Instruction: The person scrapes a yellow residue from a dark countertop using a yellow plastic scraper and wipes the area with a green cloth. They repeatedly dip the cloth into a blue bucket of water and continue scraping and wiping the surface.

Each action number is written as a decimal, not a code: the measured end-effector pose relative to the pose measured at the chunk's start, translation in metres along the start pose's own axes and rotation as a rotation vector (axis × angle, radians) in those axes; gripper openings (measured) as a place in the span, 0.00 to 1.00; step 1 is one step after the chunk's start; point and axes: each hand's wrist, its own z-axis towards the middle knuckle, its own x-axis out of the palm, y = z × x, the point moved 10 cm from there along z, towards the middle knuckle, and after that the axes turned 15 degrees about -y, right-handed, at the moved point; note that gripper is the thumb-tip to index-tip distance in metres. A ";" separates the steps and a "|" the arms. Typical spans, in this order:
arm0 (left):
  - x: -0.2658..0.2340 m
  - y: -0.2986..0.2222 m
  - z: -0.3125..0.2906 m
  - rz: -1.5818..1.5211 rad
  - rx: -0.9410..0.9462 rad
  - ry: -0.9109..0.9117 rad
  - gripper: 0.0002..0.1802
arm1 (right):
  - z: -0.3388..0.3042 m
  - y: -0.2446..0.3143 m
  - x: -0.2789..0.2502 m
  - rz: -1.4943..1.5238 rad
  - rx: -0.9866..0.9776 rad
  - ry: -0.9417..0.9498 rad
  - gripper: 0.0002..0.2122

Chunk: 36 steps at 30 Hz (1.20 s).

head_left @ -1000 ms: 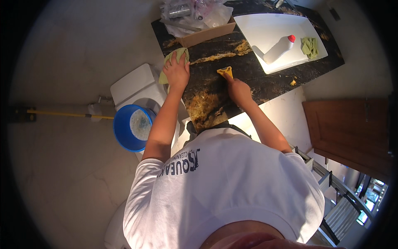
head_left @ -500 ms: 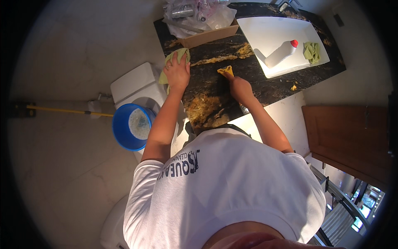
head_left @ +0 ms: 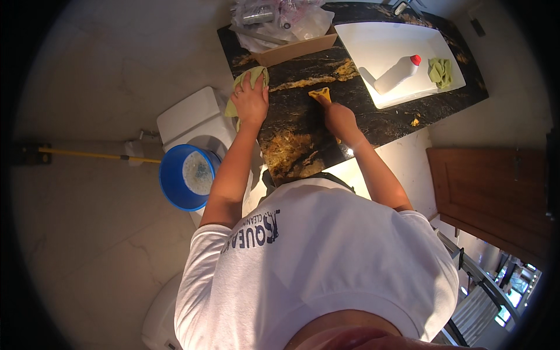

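At the left edge of the dark stone countertop (head_left: 303, 125), my left hand (head_left: 252, 104) presses a light green cloth (head_left: 254, 74), part of which hangs over the edge. My right hand (head_left: 340, 121) is closed around a yellow scraper (head_left: 319, 93), its wide head flat against the stone surface and the index finger lying along it. The tip of its handle shows just below the palm. To the right, a white bottle with a red cap (head_left: 398, 74) lies in the white sink (head_left: 356, 44), beside a crumpled green cloth (head_left: 440, 72).
A cardboard box (head_left: 297, 50) with clear plastic bags stands at the back of the counter. On the left, a blue bucket (head_left: 169, 181) of sudsy water sits by the white toilet (head_left: 189, 116). A yellow pole (head_left: 87, 154) lies beyond it. A wooden door (head_left: 484, 198) is at right.
My right hand and the scraper have shifted very slightly over the stone. The left hand stays on the cloth, and the rest looks the same.
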 end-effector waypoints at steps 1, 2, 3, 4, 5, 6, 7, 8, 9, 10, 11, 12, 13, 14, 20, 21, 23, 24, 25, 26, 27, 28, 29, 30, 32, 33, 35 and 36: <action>-0.002 -0.001 0.000 0.009 0.006 -0.018 0.23 | 0.001 0.001 -0.001 -0.007 -0.008 -0.004 0.28; -0.003 -0.001 0.000 0.017 0.016 -0.035 0.23 | 0.006 0.000 0.001 -0.027 -0.003 0.018 0.28; -0.004 -0.002 0.000 0.028 0.025 -0.044 0.23 | 0.016 0.001 -0.001 -0.015 0.002 -0.008 0.28; -0.005 -0.003 0.000 0.023 0.027 -0.047 0.23 | 0.028 0.000 -0.001 -0.016 0.015 -0.008 0.28; -0.005 -0.003 0.001 0.021 0.027 -0.042 0.23 | 0.038 0.000 -0.003 -0.021 0.022 -0.021 0.28; -0.006 -0.002 0.001 0.021 0.028 -0.047 0.23 | 0.042 -0.001 -0.001 -0.026 0.032 0.007 0.28; -0.006 -0.002 0.001 0.019 0.028 -0.044 0.23 | 0.043 -0.001 0.000 -0.034 0.039 0.024 0.29; -0.007 -0.002 0.002 0.017 0.031 -0.051 0.23 | 0.043 0.000 -0.003 -0.027 0.027 -0.001 0.29; -0.005 -0.002 0.002 0.016 0.028 -0.036 0.23 | 0.036 -0.003 0.001 -0.050 0.044 0.052 0.29; -0.007 -0.002 0.003 0.010 0.032 -0.054 0.23 | 0.027 -0.004 0.002 -0.059 0.042 0.066 0.28; -0.006 -0.001 0.003 0.007 0.029 -0.050 0.23 | 0.018 -0.006 0.004 -0.076 0.040 0.091 0.28; -0.005 -0.001 0.002 0.006 0.023 -0.043 0.23 | 0.013 -0.004 0.000 -0.070 0.017 0.052 0.29; -0.005 -0.001 0.002 0.003 0.021 -0.052 0.23 | 0.010 -0.003 -0.001 -0.071 -0.001 0.029 0.29; -0.006 -0.001 0.001 -0.001 0.021 -0.058 0.23 | 0.009 -0.005 0.003 -0.092 0.004 0.062 0.29; -0.006 -0.001 0.001 -0.008 0.013 -0.042 0.23 | 0.057 0.001 0.003 -0.040 0.006 -0.008 0.29; -0.005 0.000 0.001 -0.011 0.007 -0.030 0.23 | 0.055 0.001 0.003 -0.043 0.008 0.002 0.29; -0.006 -0.001 0.002 -0.025 0.014 -0.039 0.23 | 0.043 0.001 0.005 -0.039 0.004 0.046 0.29; -0.003 0.000 0.002 -0.025 0.007 -0.015 0.23 | 0.030 0.000 0.006 -0.050 0.008 0.073 0.30; -0.005 0.000 0.002 -0.023 0.015 -0.041 0.23 | 0.018 -0.001 0.009 -0.058 0.000 0.124 0.30; -0.004 0.000 0.002 -0.018 0.013 -0.039 0.23 | 0.010 0.002 0.007 -0.049 -0.022 0.105 0.30; -0.003 0.000 0.001 -0.015 0.015 -0.034 0.23 | 0.007 0.003 0.007 -0.051 -0.035 0.104 0.31; -0.004 -0.001 0.000 -0.007 0.015 -0.043 0.23 | 0.004 0.004 0.011 -0.055 -0.042 0.145 0.31; -0.005 -0.001 0.000 0.002 0.019 -0.052 0.22 | 0.010 0.006 0.009 -0.056 -0.053 0.115 0.31; -0.006 -0.001 0.000 0.012 0.026 -0.065 0.22 | 0.021 0.007 0.008 -0.043 -0.043 0.082 0.31; -0.006 -0.002 0.001 0.005 0.026 -0.063 0.22 | 0.050 0.009 0.006 -0.028 -0.027 0.024 0.30; -0.007 -0.001 0.001 0.007 0.023 -0.064 0.22 | 0.061 0.011 0.009 -0.031 -0.026 0.034 0.30; -0.006 -0.001 0.002 -0.019 0.009 -0.054 0.22 | 0.071 0.012 0.009 -0.037 -0.023 0.027 0.29; -0.003 0.001 0.001 -0.028 -0.006 -0.017 0.23 | 0.068 0.013 0.010 -0.019 -0.019 0.050 0.30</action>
